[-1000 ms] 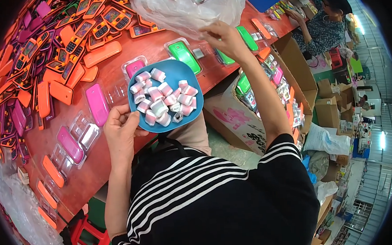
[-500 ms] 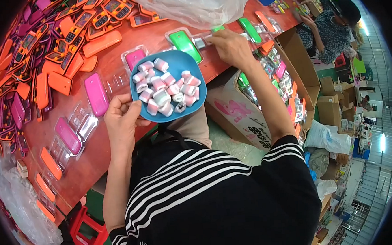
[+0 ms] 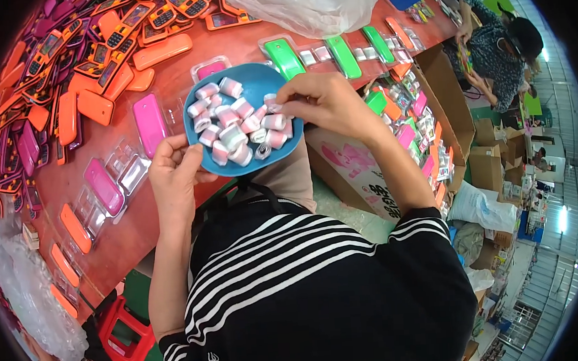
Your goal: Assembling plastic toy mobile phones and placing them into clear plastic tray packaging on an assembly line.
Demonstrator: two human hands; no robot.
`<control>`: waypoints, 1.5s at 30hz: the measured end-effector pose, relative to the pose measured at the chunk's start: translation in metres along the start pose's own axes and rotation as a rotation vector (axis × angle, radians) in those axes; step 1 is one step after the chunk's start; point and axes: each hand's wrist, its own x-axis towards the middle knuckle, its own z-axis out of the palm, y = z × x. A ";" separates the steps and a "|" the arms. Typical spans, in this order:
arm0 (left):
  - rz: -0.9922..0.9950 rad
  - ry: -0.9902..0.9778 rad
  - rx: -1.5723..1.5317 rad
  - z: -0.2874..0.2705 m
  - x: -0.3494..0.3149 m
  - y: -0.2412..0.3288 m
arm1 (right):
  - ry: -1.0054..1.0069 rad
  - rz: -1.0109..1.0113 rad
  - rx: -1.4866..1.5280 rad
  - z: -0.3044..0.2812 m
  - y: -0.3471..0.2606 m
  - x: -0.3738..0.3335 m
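Note:
My left hand (image 3: 176,177) grips the near left rim of a blue plastic bowl (image 3: 254,83), thumb inside, holding it above the table edge. Many small pink, white and grey rolls (image 3: 233,136) lie loose in it. At the bowl's right side, the fingers of my right hand (image 3: 327,102) are pinched on one small roll (image 3: 272,104). Beyond the bowl runs a line of clear plastic trays holding toy phone covers: a green one (image 3: 284,58), another green one (image 3: 343,57) and a magenta one (image 3: 149,125). Small rolls sit beside the green covers.
Orange and purple toy phones (image 3: 106,53) are heaped on the red table (image 3: 130,240) at the far left. A cardboard box (image 3: 348,167) of packed trays stands right of my knees. A clear plastic bag (image 3: 311,7) lies at the back. Another person (image 3: 493,52) works at far right.
My right hand has come back from the trays to the bowl and pinches a roll. Rolls now show between the green covers where the hand was. My left hand keeps hold of the bowl.

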 end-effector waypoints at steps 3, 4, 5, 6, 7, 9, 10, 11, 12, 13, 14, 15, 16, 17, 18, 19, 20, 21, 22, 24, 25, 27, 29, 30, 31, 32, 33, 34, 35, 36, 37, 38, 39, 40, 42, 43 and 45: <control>-0.030 0.040 0.047 -0.018 -0.012 0.004 | 0.098 0.252 0.448 0.001 0.001 0.016; -0.027 0.045 0.048 -0.023 -0.017 0.005 | 0.146 0.295 0.451 0.000 0.003 0.025; -0.036 0.052 0.054 -0.028 -0.022 0.005 | 0.155 0.313 0.390 0.005 0.012 0.033; -0.046 0.059 0.058 -0.032 -0.026 0.006 | 0.151 0.308 0.391 0.009 0.015 0.040; -0.056 0.074 0.047 -0.035 -0.030 0.005 | 0.162 0.317 0.313 0.013 0.017 0.047; -0.043 0.089 0.044 -0.042 -0.037 0.004 | 0.200 0.280 0.223 0.023 0.024 0.056; -0.031 0.101 0.044 -0.046 -0.039 0.003 | 0.192 0.277 0.223 0.024 0.026 0.058; -0.031 0.107 0.041 -0.048 -0.041 0.002 | 0.172 0.314 0.221 0.024 0.026 0.059; -0.021 0.111 0.034 -0.051 -0.042 0.001 | 0.151 0.352 0.219 0.024 0.026 0.060; -0.010 0.114 0.027 -0.053 -0.043 0.000 | 0.155 0.350 0.228 0.026 0.029 0.061; -0.009 0.118 0.025 -0.054 -0.045 -0.001 | 0.150 0.347 0.227 0.027 0.030 0.061; -0.003 0.116 0.007 -0.055 -0.045 -0.003 | 0.175 0.328 0.238 0.030 0.031 0.063; 0.003 0.113 -0.011 -0.057 -0.044 -0.005 | 0.201 0.308 0.249 0.033 0.031 0.064; 0.002 0.117 -0.017 -0.058 -0.044 -0.005 | 0.195 0.308 0.245 0.035 0.033 0.065; 0.009 0.115 -0.013 -0.057 -0.045 -0.005 | 0.207 0.076 -0.045 0.037 0.035 0.064; 0.017 0.114 -0.010 -0.057 -0.046 -0.005 | 0.214 -0.158 -0.334 0.038 0.037 0.062; 0.018 0.115 -0.012 -0.057 -0.046 -0.005 | 0.212 -0.160 -0.335 0.039 0.039 0.060; 0.025 0.113 -0.016 -0.056 -0.047 -0.005 | 0.229 -0.270 -0.423 0.040 0.040 0.057; 0.033 0.110 -0.020 -0.056 -0.047 -0.005 | 0.246 -0.382 -0.509 0.040 0.041 0.055; 0.024 0.103 -0.030 -0.057 -0.048 -0.003 | 0.226 -0.463 -0.560 0.039 0.044 0.052; 0.016 0.094 -0.036 -0.058 -0.048 -0.003 | 0.208 -0.542 -0.609 0.039 0.046 0.050; 0.010 0.097 -0.034 -0.058 -0.048 -0.004 | 0.192 -0.563 -0.642 0.037 0.048 0.049; 0.004 0.100 -0.031 -0.057 -0.049 -0.005 | 0.177 -0.583 -0.676 0.033 0.050 0.048; 0.004 0.094 -0.038 -0.057 -0.048 -0.006 | 0.159 -0.621 -0.732 0.030 0.050 0.050; 0.003 0.089 -0.044 -0.057 -0.048 -0.006 | 0.141 -0.658 -0.789 0.029 0.050 0.050; 0.003 0.090 -0.044 -0.056 -0.048 -0.006 | 0.141 -0.658 -0.788 0.028 0.050 0.049; -0.003 0.085 -0.038 -0.056 -0.049 -0.006 | 0.126 -0.649 -0.785 0.028 0.050 0.049; -0.010 0.081 -0.032 -0.055 -0.049 -0.006 | 0.113 -0.639 -0.781 0.029 0.050 0.049; -0.010 0.083 -0.031 -0.053 -0.048 -0.006 | 0.112 -0.641 -0.779 0.028 0.050 0.050; -0.005 0.093 -0.030 -0.051 -0.049 -0.006 | 0.081 -0.642 -0.796 0.028 0.049 0.051; -0.001 0.104 -0.029 -0.050 -0.049 -0.006 | 0.050 -0.643 -0.812 0.027 0.048 0.052; -0.005 0.106 -0.027 -0.050 -0.047 -0.005 | 0.048 -0.642 -0.808 0.026 0.047 0.053; -0.005 0.091 -0.026 -0.051 -0.048 -0.005 | 0.032 -0.631 -0.807 0.027 0.046 0.052; -0.005 0.077 -0.026 -0.052 -0.048 -0.004 | 0.016 -0.619 -0.807 0.028 0.045 0.052; 0.001 0.083 -0.032 -0.048 -0.047 -0.003 | 0.060 -0.570 -0.743 0.024 0.048 0.055; 0.006 0.084 -0.030 -0.047 -0.046 -0.003 | 0.066 -0.509 -0.699 0.023 0.049 0.056; -0.011 0.083 -0.039 -0.046 -0.045 -0.003 | 0.142 -0.488 -0.667 0.026 0.047 0.059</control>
